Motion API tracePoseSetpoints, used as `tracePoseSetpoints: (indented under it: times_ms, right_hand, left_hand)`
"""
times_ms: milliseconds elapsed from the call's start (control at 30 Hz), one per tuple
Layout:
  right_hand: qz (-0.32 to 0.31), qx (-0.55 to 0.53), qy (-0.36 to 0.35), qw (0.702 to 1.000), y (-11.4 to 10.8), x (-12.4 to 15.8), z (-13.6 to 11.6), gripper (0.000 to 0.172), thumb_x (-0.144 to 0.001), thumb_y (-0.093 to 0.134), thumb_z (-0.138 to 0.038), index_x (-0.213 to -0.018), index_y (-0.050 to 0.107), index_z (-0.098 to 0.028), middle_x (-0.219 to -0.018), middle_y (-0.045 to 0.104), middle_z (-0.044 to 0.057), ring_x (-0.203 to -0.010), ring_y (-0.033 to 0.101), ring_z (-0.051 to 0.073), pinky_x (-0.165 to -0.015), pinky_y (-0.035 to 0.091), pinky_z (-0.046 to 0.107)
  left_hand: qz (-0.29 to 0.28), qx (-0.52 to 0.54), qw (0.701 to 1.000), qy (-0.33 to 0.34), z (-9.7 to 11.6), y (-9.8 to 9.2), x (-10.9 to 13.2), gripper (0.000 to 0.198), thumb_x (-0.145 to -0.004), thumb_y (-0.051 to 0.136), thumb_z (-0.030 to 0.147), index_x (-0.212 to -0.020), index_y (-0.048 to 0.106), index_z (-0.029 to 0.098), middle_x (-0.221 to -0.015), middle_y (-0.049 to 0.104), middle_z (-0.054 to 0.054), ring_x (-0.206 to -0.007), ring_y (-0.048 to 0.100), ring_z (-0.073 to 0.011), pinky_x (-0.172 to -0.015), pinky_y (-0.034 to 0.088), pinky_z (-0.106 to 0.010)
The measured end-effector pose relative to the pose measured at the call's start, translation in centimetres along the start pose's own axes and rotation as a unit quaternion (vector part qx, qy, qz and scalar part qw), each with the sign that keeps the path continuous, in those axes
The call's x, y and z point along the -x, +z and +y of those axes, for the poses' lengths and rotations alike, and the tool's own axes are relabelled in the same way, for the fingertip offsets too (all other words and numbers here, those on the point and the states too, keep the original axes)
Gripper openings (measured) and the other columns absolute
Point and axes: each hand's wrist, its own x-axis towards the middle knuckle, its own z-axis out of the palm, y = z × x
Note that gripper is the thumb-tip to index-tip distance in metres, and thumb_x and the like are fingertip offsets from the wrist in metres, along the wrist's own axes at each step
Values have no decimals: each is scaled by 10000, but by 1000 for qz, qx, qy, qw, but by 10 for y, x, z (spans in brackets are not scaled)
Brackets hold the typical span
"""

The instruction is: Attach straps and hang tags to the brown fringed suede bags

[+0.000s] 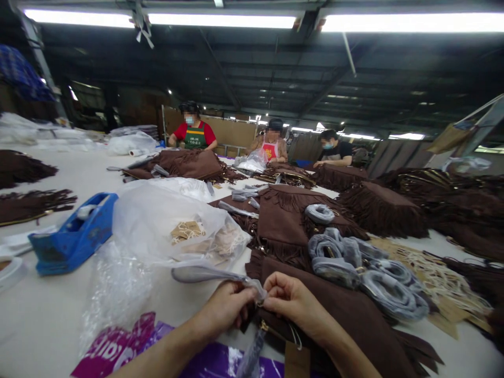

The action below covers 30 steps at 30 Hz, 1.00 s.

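My left hand [232,302] pinches a wrist strap [197,274] wrapped in greyish film, whose loop sticks out to the left. My right hand [289,300] is closed on the strap's end, the fingertips of both hands almost meeting there. Small metal hardware glints between them, though its exact shape is hidden. Under the hands lies a dark brown fringed bag [338,310]. From it hang a brown paper tag [296,359] on white string and a film-wrapped zipper pull [252,353] with a gold clasp.
A blue tape dispenser [76,231] stands on the left beside a clear plastic bag [149,220] containing paper tags. On the right lie coiled, film-wrapped straps [389,286] and stringed tags [437,278]. Brown fringed bags [381,207] are piled beyond. Several people work across the table.
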Motion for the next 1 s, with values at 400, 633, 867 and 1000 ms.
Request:
tracePoseSetpoints:
  times_ms: [400,633,867,1000]
  right_hand:
    - [16,3,-59,998,-2,5,2,222,-745,726,-308,-777,552,-174,-649,522,-62,-584,418,83,-543,294,208]
    - [24,-6,-39,999,-4,4,-1,234,-708,736,-313,-766,553,-179,-618,506,-66,-542,375,77,-512,248,212]
    - [47,24,-43,998,-2,3,0,188,-695,700,-270,-759,546,-183,-602,498,-74,-524,362,75,-497,245,210]
    - [50,24,-51,997,2,1,2,192,-690,712,-275,-757,557,-184,-609,520,-72,-518,388,76,-495,255,208]
  left_hand:
    - [12,141,990,-16,7,2,3,536,-514,791,621,-691,566,167,-454,401,100,-403,299,-48,-377,190,-187]
    - [7,143,990,-16,8,1,2,550,-519,795,632,-687,593,149,-514,510,54,-438,404,-65,-398,259,-193]
    - [6,157,987,-15,8,2,2,534,-515,806,605,-695,584,154,-508,479,74,-435,376,-54,-394,264,-180]
    - [3,157,988,-5,7,2,2,516,-541,806,588,-719,594,152,-542,502,67,-451,400,-59,-392,292,-174]
